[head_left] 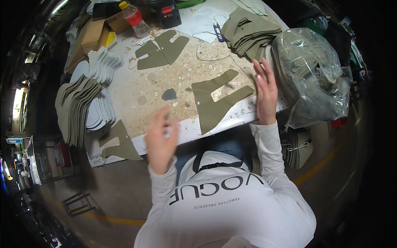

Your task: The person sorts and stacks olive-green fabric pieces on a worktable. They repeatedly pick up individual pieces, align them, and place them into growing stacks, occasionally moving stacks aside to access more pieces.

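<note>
An olive fabric piece (211,103) with a deep notch lies flat at the front of the table, a small white label on it. My right hand (266,93) is beside its right end, fingers stretched out and holding nothing. Over the table's front edge, left of that piece, my left hand (160,138) is smeared by motion; whether anything is between its fingers is unclear. Another olive piece (122,142) lies at the front left corner, partly over the edge. Farther back, two olive pieces (163,49) lie side by side, also with small white labels.
At the left stand an olive stack (74,107) and white stacks (101,107). Back right are an olive stack (248,31), blue thread snips (218,33) and a clear plastic bag (310,74) of pieces. A bottle (135,20) and cardboard box (95,37) stand back left. Scraps dot the tabletop (136,89).
</note>
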The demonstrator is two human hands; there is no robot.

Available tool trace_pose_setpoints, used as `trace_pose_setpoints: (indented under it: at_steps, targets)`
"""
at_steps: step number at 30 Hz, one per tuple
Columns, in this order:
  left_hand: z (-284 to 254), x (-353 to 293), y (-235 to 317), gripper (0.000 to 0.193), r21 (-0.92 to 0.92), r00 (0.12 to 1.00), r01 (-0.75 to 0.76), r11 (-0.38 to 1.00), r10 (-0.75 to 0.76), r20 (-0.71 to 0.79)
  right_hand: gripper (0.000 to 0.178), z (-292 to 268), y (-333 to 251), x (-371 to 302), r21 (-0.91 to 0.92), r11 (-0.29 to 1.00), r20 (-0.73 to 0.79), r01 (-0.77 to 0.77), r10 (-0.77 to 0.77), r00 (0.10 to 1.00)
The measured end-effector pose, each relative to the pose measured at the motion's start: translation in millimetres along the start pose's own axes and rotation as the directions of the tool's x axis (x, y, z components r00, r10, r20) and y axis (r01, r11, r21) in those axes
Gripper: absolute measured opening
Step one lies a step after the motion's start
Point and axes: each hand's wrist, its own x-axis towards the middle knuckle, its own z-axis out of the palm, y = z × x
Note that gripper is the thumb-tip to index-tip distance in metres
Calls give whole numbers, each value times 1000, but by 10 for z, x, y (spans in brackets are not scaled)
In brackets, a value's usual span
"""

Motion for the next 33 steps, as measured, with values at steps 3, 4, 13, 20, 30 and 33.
trace_pose_setpoints:
  at_steps: [3, 4, 13, 20, 30, 33]
  targets:
    - [-507, -197, -319, 39, 439, 978, 110, 892, -18, -207, 49, 75, -37, -79, -646, 703, 254, 299, -172, 952]
    - [-618, -288, -415, 37, 497, 969, 163, 852, -44, -241, 50, 146, -6, -111, -724, 567, 349, 394, -192, 917]
    - [-712, -404, -885, 24, 487, 915, 302, 820, -105, -390, 59, 441, 195, -215, -804, 226, 584, 550, 131, 801]
    - [-151, 190, -334, 21, 355, 964, 29, 934, 68, -257, 42, 502, -44, -564, -645, 546, 604, 534, -63, 794]
    - [-58, -130, -114, 31, 160, 951, -309, 938, 305, 52, 36, 651, -45, -808, -609, 588, 625, 532, -56, 778]
    - [36, -113, -220, 25, 200, 933, -339, 919, 356, -51, 35, 662, -7, -798, -634, 576, 584, 516, -80, 808]
